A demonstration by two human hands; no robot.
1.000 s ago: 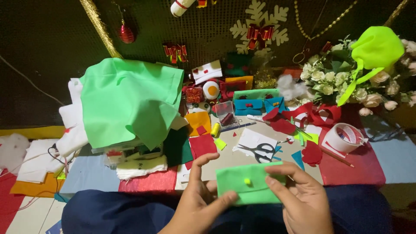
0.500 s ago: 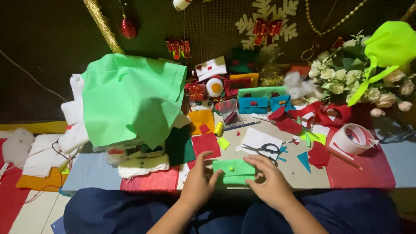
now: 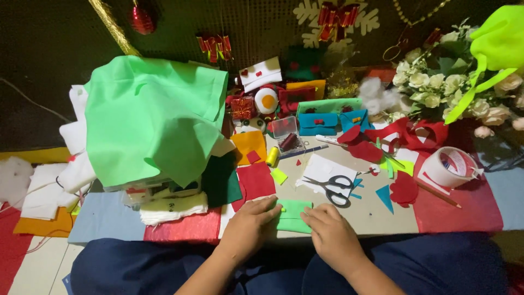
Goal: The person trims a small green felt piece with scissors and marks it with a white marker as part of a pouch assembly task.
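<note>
A large sheet of light green fabric (image 3: 155,117) draped over a pile at the left of the frame, above folded white cloth (image 3: 173,207) on the cluttered surface (image 3: 365,210). At lower centre, the left hand (image 3: 248,229) and the right hand (image 3: 330,235) pressed down flat on a small green felt piece (image 3: 293,216) lying at the surface's near edge, fingers extended and close together, touching the felt rather than gripping it. Black-handled scissors (image 3: 332,187) lay just above on white paper (image 3: 323,170). A roll of tape (image 3: 450,167) sat at right, below white flowers (image 3: 436,82).
</note>
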